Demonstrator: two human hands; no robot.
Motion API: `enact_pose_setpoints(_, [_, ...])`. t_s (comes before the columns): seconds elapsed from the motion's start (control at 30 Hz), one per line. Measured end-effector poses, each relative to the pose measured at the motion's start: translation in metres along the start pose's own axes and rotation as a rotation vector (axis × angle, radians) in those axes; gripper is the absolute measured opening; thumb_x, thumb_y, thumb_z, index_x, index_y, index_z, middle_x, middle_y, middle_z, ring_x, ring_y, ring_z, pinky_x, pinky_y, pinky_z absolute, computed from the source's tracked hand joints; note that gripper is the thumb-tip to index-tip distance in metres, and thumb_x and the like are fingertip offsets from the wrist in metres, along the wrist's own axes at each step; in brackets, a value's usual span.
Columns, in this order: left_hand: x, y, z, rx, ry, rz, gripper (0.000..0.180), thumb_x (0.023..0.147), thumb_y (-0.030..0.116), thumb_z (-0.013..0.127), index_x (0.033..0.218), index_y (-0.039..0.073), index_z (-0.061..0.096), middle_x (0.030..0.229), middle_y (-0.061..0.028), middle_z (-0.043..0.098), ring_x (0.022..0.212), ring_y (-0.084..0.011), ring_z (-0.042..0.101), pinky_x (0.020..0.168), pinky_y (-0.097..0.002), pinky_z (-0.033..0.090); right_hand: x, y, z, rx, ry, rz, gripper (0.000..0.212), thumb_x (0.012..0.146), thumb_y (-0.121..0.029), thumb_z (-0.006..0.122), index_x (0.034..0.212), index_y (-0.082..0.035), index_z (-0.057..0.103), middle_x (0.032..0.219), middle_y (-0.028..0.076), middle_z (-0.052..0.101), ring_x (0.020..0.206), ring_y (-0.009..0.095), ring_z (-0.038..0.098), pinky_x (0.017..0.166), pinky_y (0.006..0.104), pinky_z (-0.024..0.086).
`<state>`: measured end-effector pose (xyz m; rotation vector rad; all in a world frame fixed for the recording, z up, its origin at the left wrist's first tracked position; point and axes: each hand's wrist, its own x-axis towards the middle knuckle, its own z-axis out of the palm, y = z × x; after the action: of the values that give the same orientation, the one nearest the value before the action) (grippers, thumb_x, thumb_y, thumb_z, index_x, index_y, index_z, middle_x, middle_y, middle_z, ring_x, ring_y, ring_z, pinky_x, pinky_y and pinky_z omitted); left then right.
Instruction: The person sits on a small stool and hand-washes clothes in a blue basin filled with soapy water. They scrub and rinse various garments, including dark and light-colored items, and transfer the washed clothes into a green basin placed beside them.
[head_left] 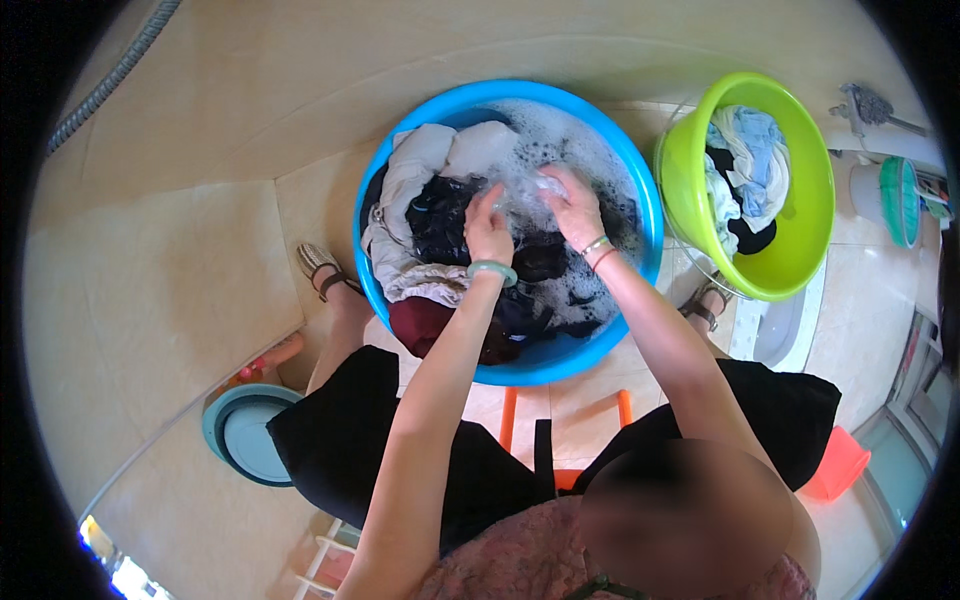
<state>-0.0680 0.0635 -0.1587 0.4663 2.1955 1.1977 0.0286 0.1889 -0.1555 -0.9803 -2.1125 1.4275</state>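
Basin [652, 215], blue, filled with laundry [438, 215] and suds [570, 130]. Left hand [488, 230] and right hand [577, 212] are held over it, fingers [491, 197] curled; whether anything is gripped cannot be told.

No words, letters, numbers or signs can be read anywhere here, from twelve o'clock all the way round to twelve again.

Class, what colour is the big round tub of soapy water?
The tub is bright blue; the head view shows it best.
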Motion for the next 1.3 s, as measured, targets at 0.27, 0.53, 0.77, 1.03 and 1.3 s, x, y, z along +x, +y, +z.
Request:
enact_pose_setpoints(0.27, [-0.024, 0.071, -0.046, -1.473, -0.537, -0.499, 0.048, 0.095, 0.049, 0.050, 0.121, 0.009, 0.057, 0.117, -0.0102, 0.063, 0.105, -0.0258, 0.060, 0.094, -0.0389, 0.048, -0.078, -0.176, -0.039, 0.064, -0.298, -0.370, 0.030, 0.064, 0.004, 0.062, 0.091, -0.009, 0.065, 0.099, 0.007, 0.058, 0.091, 0.027, 0.059, 0.076, 0.0352, 0.050])
enact_pose_setpoints(0.53, [-0.040, 0.084, -0.038, -1.446, -0.498, -0.302, 0.029, 0.098, 0.031, 0.050, 0.119, 0.012, 0.056, 0.106, -0.0064, 0.062, 0.096, -0.0211, 0.060, 0.085, -0.0332, 0.047, -0.092, -0.192, -0.022, -0.317, -0.011, -0.525, 0.031, 0.062, -0.035, 0.080, 0.083, -0.020, 0.064, 0.097, 0.001, 0.052, 0.079, 0.021, 0.054, 0.064, 0.0339, 0.047])
enact_pose_setpoints(0.77, [-0.040, 0.065, -0.034, -1.562, -0.597, -0.228, 0.026, 0.099, 0.032, 0.048, 0.113, 0.011, 0.057, 0.091, -0.0025, 0.060, 0.083, -0.0171, 0.060, 0.073, -0.0313, 0.048, -0.070, -0.181, -0.010, -0.259, 0.161, -0.440, 0.022, 0.068, -0.031, 0.078, 0.074, -0.018, 0.061, 0.082, 0.000, 0.053, 0.066, 0.019, 0.062, 0.051, 0.0328, 0.050])
enact_pose_setpoints(1.03, [-0.042, 0.085, -0.017, -1.397, -0.037, -0.314, 0.022, 0.099, 0.028, 0.046, 0.094, 0.009, 0.057, 0.080, -0.0012, 0.059, 0.075, -0.0140, 0.061, 0.066, -0.0303, 0.050, -0.041, -0.134, 0.001, -0.100, 0.164, -0.302, 0.013, 0.075, -0.020, 0.069, 0.079, -0.010, 0.060, 0.085, 0.010, 0.061, 0.072, 0.033, 0.064, 0.062, 0.0390, 0.053])
enact_pose_setpoints(1.3, [-0.035, 0.069, -0.015, -0.998, 0.084, -0.407, 0.043, 0.091, 0.037, 0.061, 0.123, 0.009, 0.057, 0.120, -0.0057, 0.060, 0.110, -0.0192, 0.056, 0.093, -0.0426, 0.045, 0.006, -0.035, -0.015, -0.149, 0.274, 0.282, 0.030, 0.086, -0.034, 0.060, 0.085, -0.005, 0.066, 0.084, 0.020, 0.065, 0.078, 0.038, 0.064, 0.072, 0.0438, 0.050])
